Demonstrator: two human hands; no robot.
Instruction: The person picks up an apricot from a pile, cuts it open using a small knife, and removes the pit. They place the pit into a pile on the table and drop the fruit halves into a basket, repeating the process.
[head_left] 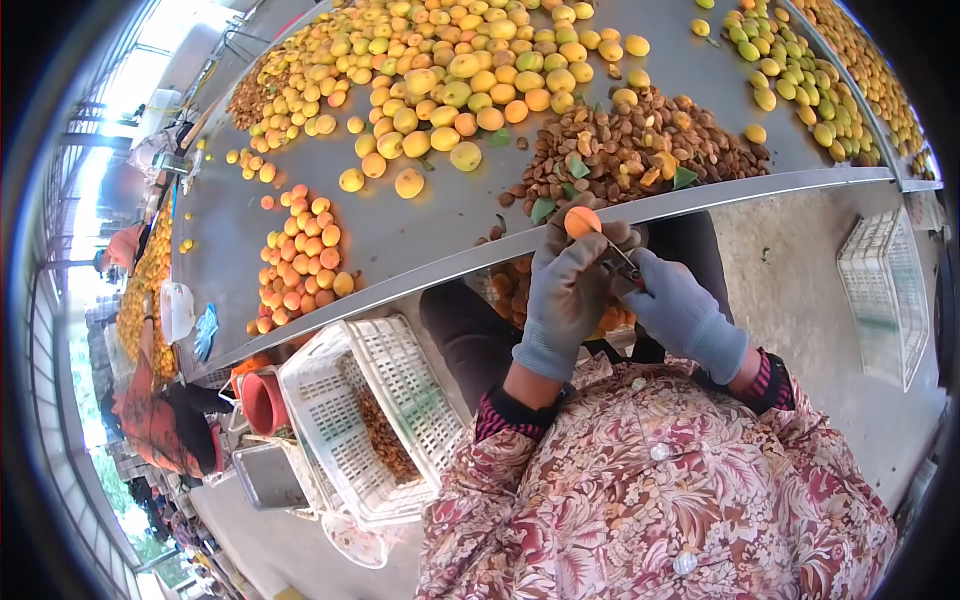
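Observation:
My left hand (566, 295), in a grey-blue glove with dark stained fingers, is closed around an orange apricot (581, 222) at the table's front edge. Close beside it, my right hand (680, 305), gloved the same way, grips a small tool with a thin metal end (622, 257). The tool's tip points up toward the apricot, and its handle is mostly hidden by my fingers. Just beyond my hands lies a heap of brown apricot pits (640, 145), with a few green leaves and bits of flesh on it. Below my hands, between my knees, more orange fruit (512, 290) partly shows.
A big pile of yellow apricots (440, 80) covers the far side of the metal table (420, 225). A smaller orange pile (303, 255) sits left, greener fruit (790, 75) right. White crates (330, 420) holding pits stand at my left, another crate (885, 275) at right. A person (150, 420) works far left.

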